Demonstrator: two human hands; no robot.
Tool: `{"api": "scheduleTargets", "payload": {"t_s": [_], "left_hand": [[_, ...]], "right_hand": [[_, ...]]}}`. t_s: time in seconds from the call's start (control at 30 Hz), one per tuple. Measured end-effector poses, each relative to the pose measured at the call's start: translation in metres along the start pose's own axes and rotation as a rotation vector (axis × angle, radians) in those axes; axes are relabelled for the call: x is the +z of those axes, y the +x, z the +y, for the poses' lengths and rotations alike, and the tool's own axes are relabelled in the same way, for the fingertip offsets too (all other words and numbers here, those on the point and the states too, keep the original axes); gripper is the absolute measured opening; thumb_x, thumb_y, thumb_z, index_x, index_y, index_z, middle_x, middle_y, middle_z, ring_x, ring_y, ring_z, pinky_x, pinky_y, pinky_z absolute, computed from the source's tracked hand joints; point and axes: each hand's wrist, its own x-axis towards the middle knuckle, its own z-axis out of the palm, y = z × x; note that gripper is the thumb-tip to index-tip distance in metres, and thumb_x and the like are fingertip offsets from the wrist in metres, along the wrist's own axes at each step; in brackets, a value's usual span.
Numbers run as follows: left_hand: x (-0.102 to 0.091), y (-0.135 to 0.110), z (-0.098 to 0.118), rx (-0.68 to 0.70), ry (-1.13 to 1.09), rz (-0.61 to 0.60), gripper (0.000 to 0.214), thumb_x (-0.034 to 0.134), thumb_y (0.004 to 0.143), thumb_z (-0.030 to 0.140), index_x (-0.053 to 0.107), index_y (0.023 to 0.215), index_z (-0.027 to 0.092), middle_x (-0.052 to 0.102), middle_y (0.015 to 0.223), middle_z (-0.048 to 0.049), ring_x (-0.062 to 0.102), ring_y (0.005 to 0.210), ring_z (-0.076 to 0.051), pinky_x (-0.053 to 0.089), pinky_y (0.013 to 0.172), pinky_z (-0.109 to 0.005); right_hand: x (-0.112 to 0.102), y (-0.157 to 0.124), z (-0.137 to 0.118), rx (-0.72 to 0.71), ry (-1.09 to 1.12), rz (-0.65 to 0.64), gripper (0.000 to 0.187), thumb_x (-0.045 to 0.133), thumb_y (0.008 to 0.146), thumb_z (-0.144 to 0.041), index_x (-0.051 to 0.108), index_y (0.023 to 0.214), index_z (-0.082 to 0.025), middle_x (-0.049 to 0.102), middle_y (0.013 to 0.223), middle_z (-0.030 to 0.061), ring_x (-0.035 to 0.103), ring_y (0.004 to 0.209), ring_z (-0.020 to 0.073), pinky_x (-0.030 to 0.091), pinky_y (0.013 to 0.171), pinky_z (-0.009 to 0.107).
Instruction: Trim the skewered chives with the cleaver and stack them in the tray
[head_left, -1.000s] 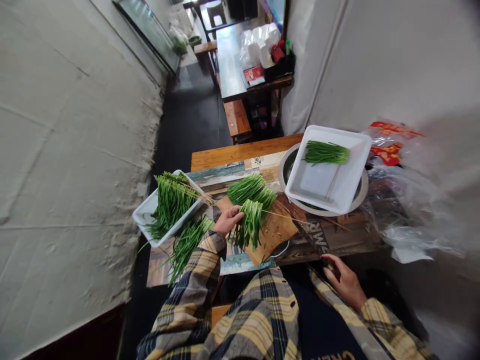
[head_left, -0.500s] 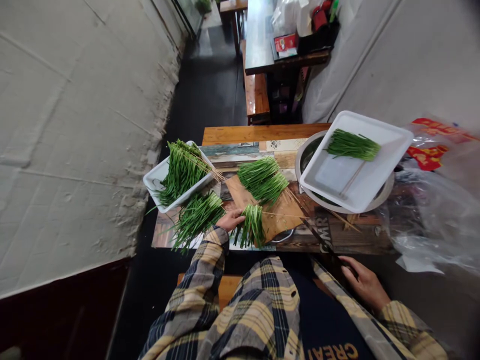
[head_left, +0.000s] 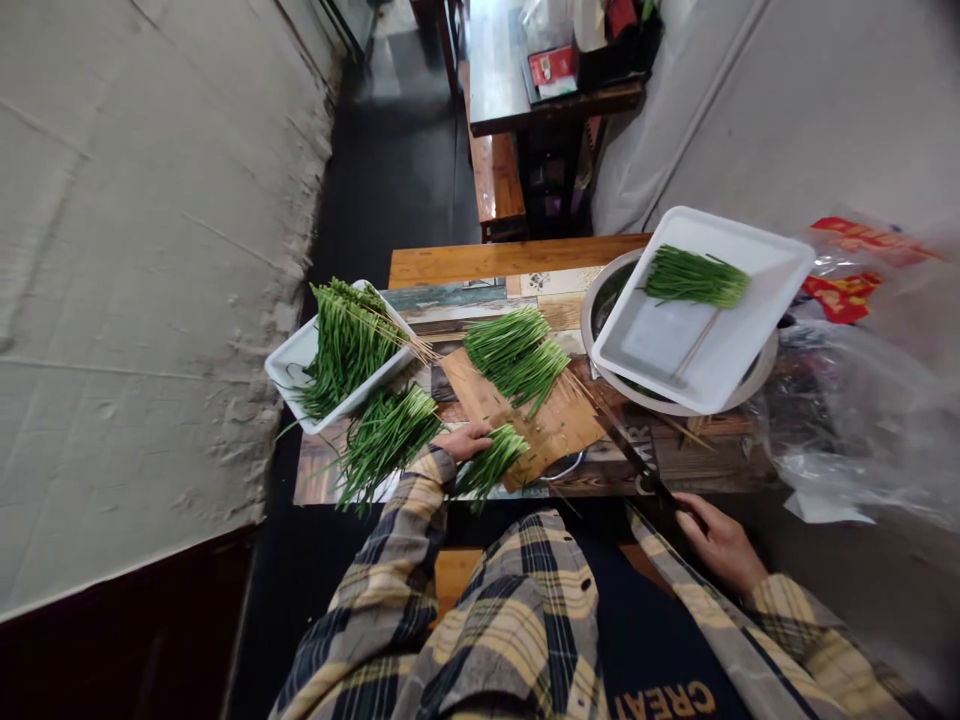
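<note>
My left hand (head_left: 463, 441) is closed on a bunch of garlic chives (head_left: 493, 460) at the near left corner of the wooden cutting board (head_left: 559, 440). The pale cut ends point right, and a thin skewer shows faintly beside them. My right hand (head_left: 716, 542) grips the dark handle of a knife (head_left: 634, 458), whose blade reaches up-left over the board's right edge. Skewered chives (head_left: 517, 355) lie on the board's far part, their sticks pointing right. Another pile of chives (head_left: 390, 435) rests left of my left hand.
At the left stands a white tray (head_left: 281, 362) heaped with skewered chives (head_left: 349, 345). On the right, a second white tray (head_left: 776, 255) holding one skewered bunch sits tilted on a metal bowl (head_left: 600, 300). Plastic bags (head_left: 840, 410) lie beyond it. A bench (head_left: 495, 180) and another table (head_left: 499, 70) are farther off.
The bunch in my left hand has turned, its cut ends swinging from upward to the right. My right hand has lifted slightly with the knife, whose blade now shows more over the table.
</note>
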Motion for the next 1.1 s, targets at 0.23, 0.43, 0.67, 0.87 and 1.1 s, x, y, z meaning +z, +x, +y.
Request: {"api": "scheduleTargets", "payload": {"t_s": [0.23, 0.43, 0.67, 0.87, 1.1], "left_hand": [[0.047, 0.021, 0.009, 0.101, 0.378, -0.006, 0.029, 0.058, 0.071, 0.018, 0.064, 0.099, 0.021, 0.064, 0.105, -0.009, 0.057, 0.101, -0.024, 0.042, 0.091, -0.037], [0.066, -0.018, 0.008, 0.243, 0.737, 0.126, 0.062, 0.052, 0.081, 0.03, 0.034, 0.138, 0.014, 0.036, 0.143, -0.0163, 0.031, 0.133, -0.029, 0.025, 0.108, -0.045], [0.104, -0.026, -0.015, 0.165, 0.77, 0.123, 0.075, 0.049, 0.082, 0.04, 0.019, 0.144, 0.01, 0.016, 0.152, -0.0154, 0.011, 0.14, -0.03, 0.014, 0.112, -0.05], [0.126, -0.023, -0.021, 0.074, 0.788, 0.234, 0.07, 0.043, 0.086, 0.035, 0.017, 0.144, 0.007, 0.013, 0.152, -0.0154, 0.005, 0.141, -0.029, 0.012, 0.113, -0.051], [0.128, -0.023, -0.022, 0.057, 0.907, 0.226, 0.071, 0.042, 0.086, 0.04, 0.016, 0.145, 0.009, 0.01, 0.154, -0.0107, 0.006, 0.141, -0.028, 0.013, 0.114, -0.047]], "right_hand": [[0.036, 0.031, -0.046, -0.113, 0.055, -0.048, 0.031, 0.042, 0.086, -0.035, 0.061, 0.107, -0.02, 0.068, 0.105, 0.0071, 0.064, 0.097, 0.0187, 0.051, 0.086, 0.031], [0.063, 0.041, -0.065, -0.152, 0.086, -0.054, 0.032, 0.039, 0.089, -0.034, 0.06, 0.107, -0.018, 0.068, 0.102, 0.008, 0.064, 0.095, 0.0188, 0.051, 0.085, 0.031], [0.082, 0.041, -0.069, -0.173, 0.085, -0.059, 0.035, 0.037, 0.091, -0.034, 0.059, 0.113, -0.018, 0.067, 0.108, 0.0091, 0.062, 0.102, 0.0203, 0.05, 0.089, 0.033], [0.105, 0.039, -0.074, -0.216, 0.081, -0.045, 0.038, 0.033, 0.092, -0.03, 0.054, 0.121, -0.019, 0.064, 0.116, 0.0087, 0.058, 0.109, 0.0182, 0.047, 0.096, 0.034], [0.095, 0.038, -0.077, -0.235, 0.04, -0.022, 0.038, 0.032, 0.093, -0.03, 0.053, 0.121, -0.016, 0.063, 0.117, 0.011, 0.058, 0.11, 0.0189, 0.048, 0.095, 0.035]]}}
